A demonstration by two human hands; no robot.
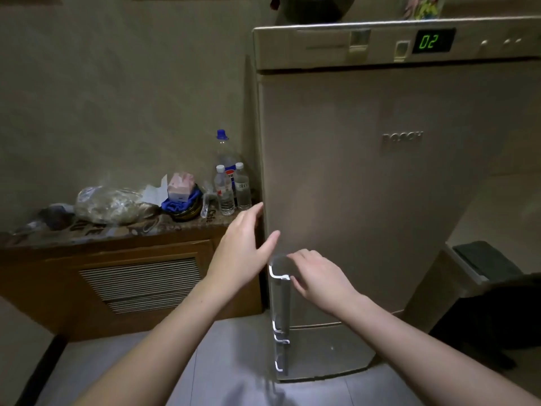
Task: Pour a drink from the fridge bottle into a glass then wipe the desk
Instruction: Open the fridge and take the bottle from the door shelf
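The fridge (366,186) is shut, so the bottle inside is hidden. The right hand (316,276) curls on the handle (279,291); the left hand (246,244) is open at the door's edge. The rigid door probably needs a firm pull.

One wide-angle camera sits on my head, facing forward and down. It looks at the closed fridge (366,186) from close range, my forearms entering from the bottom edge. The tabletop (123,230) lies left; floor (234,361) fills the lower frame. Edges bend outward.
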